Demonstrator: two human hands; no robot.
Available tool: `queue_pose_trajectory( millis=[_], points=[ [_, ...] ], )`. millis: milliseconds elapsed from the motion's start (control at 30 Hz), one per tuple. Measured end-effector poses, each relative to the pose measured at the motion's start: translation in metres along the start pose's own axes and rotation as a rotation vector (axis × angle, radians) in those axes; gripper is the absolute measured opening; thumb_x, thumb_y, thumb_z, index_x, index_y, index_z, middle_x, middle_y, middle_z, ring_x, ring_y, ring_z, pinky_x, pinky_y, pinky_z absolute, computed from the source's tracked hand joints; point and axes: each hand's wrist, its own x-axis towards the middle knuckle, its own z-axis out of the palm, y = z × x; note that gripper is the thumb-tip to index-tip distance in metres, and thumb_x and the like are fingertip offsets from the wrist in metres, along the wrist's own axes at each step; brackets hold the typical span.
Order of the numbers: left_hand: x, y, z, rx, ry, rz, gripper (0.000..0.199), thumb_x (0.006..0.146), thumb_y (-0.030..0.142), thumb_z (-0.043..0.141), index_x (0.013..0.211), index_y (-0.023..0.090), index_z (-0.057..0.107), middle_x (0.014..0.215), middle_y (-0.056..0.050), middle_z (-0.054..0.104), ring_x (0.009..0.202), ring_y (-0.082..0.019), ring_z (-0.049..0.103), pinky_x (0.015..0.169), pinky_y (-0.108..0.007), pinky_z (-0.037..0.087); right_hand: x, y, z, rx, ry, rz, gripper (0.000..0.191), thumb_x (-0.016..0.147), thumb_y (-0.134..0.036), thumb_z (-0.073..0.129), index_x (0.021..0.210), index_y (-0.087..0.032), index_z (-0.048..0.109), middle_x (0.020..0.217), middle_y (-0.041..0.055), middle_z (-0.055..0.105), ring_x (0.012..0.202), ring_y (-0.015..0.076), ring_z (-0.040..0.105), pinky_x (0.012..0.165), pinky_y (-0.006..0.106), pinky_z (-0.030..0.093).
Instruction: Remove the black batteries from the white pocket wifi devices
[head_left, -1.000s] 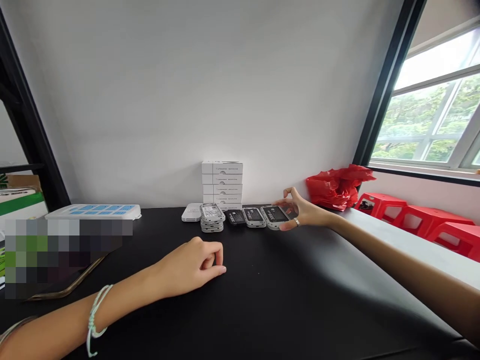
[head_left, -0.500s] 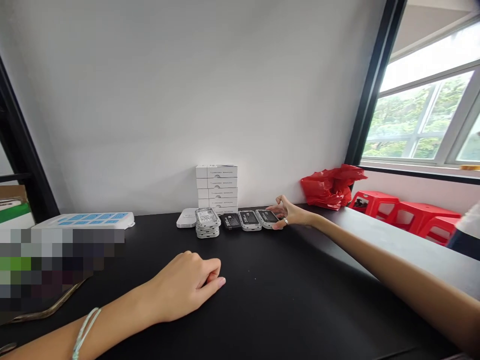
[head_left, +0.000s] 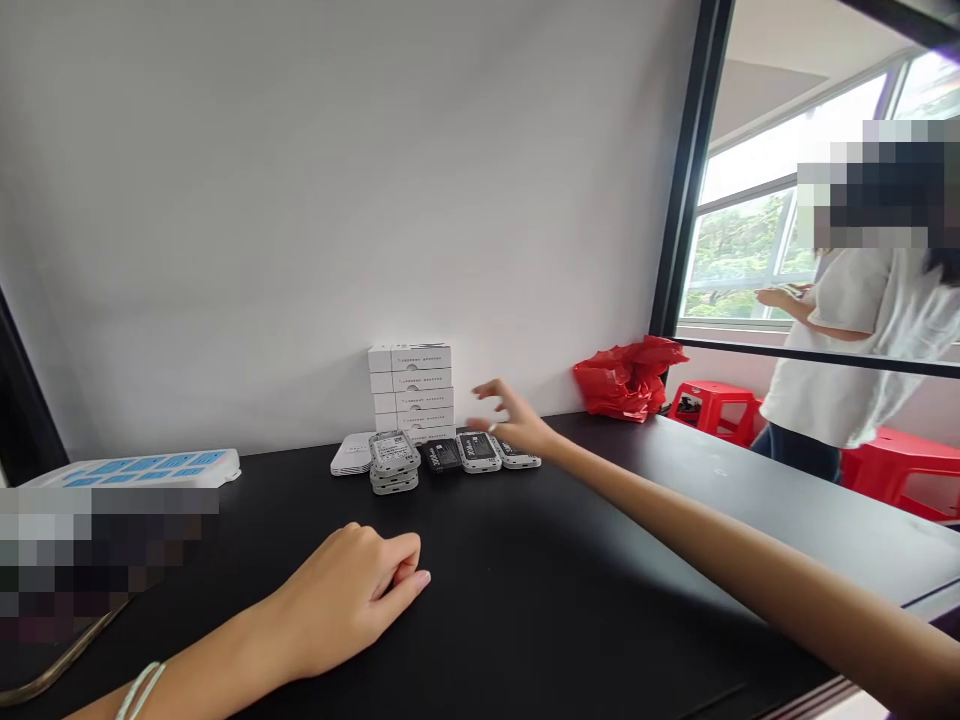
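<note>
The head camera is the only feed I have. My right grip point(head_left: 510, 422) is released, its fingers point(head_left: 487, 388) spread wide with nothing in them, and it hangs over the right end of a row of handheld devices on the far side of the black surface point(head_left: 480, 590). Its palm overlaps the last grey-framed device point(head_left: 521, 461), and from here I cannot tell whether skin meets it. My left grip point(head_left: 346, 600) rests on the surface well in front of the row, fingers curled loosely in, empty.

The grey-framed device point(head_left: 478, 452) beside the last one lies flat, dark back up, its long axis slanted to the wall. Next along is a black slab point(head_left: 441, 455), its label too small to read. A short stack of devices point(head_left: 393, 462) ends the row, the top one turned with its long axis running back-left to front-right.

Directly behind stand stacked white cartons point(head_left: 410, 392), closed against the wall, so I can't see inside. A flat white box point(head_left: 352, 455) sits just left of them. Further left lies a power strip point(head_left: 127, 468) with blue switches. A crumpled red plastic bag point(head_left: 626, 380) sits right of the row, and beyond the glass a person in a white T-shirt point(head_left: 825, 370) stands among red stools point(head_left: 712, 412).
</note>
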Motion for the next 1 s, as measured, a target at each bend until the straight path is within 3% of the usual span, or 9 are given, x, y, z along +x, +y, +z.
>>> queue_pose_trajectory(
  millis=[100,167,333,567,733,867,1000],
  points=[
    [0.0,0.0,0.001,0.0,0.009,-0.001,0.033,0.091,0.042,0.036,0.065,0.021,0.037,0.049,0.006,0.037,0.045,-0.012,0.032,0.053,-0.024,0.025,0.024,-0.035,0.028,-0.036,-0.196,-0.139,0.067,0.064,-0.054,0.074,0.119,-0.03,0.042,0.134,0.0032,0.046,0.127,0.0228,0.039,0.105,0.037,0.032],
    [-0.001,0.0,0.001,0.001,0.013,-0.001,0.033,0.091,0.042,0.035,0.066,0.021,0.037,0.049,0.005,0.037,0.045,-0.013,0.034,0.053,-0.024,0.025,0.04,-0.049,0.043,-0.08,-0.306,-0.148,0.074,0.065,-0.057,0.072,0.125,-0.029,0.039,0.138,0.0061,0.042,0.128,0.0271,0.038,0.103,0.043,0.034],
    [-0.002,0.0,0.001,0.0,-0.001,0.004,0.032,0.091,0.041,0.035,0.067,0.021,0.038,0.051,0.005,0.041,0.047,-0.013,0.036,0.054,-0.023,0.027,0.06,-0.054,0.063,-0.161,-0.417,-0.064,0.086,0.056,-0.058,0.077,0.127,-0.026,0.04,0.13,0.0107,0.05,0.123,0.0361,0.041,0.097,0.053,0.037],
    [-0.001,-0.001,0.002,0.017,0.027,0.035,0.03,0.092,0.039,0.037,0.068,0.021,0.041,0.051,0.006,0.044,0.047,-0.012,0.037,0.056,-0.023,0.027,0.055,-0.043,0.061,-0.166,-0.411,-0.054,0.097,0.051,-0.056,0.08,0.132,-0.028,0.034,0.13,0.0097,0.051,0.122,0.037,0.042,0.096,0.054,0.037],
    [-0.001,-0.003,0.003,0.043,0.036,0.044,0.029,0.092,0.038,0.037,0.068,0.021,0.043,0.051,0.005,0.046,0.046,-0.012,0.04,0.054,-0.023,0.027,0.043,-0.046,0.063,-0.119,-0.297,-0.114,0.103,0.049,-0.053,0.082,0.133,-0.025,0.028,0.135,0.013,0.046,0.122,0.0323,0.043,0.099,0.048,0.036],
    [-0.001,-0.006,0.006,0.052,0.087,0.074,0.029,0.09,0.037,0.041,0.066,0.021,0.044,0.05,0.005,0.047,0.045,-0.011,0.041,0.05,-0.023,0.025,0.006,-0.054,0.058,-0.06,-0.038,-0.14,0.096,0.051,-0.059,0.079,0.128,-0.027,0.032,0.132,0.0108,0.047,0.123,0.0305,0.043,0.1,0.047,0.036],
    [-0.001,-0.008,0.002,-0.04,0.071,0.079,0.029,0.087,0.037,0.048,0.064,0.02,0.046,0.049,0.006,0.046,0.044,-0.009,0.041,0.047,-0.021,0.026,-0.041,-0.049,0.04,-0.054,-0.044,-0.069,0.09,0.052,-0.057,0.079,0.124,-0.027,0.034,0.129,0.0098,0.048,0.122,0.0297,0.045,0.1,0.047,0.037]
  ],
)
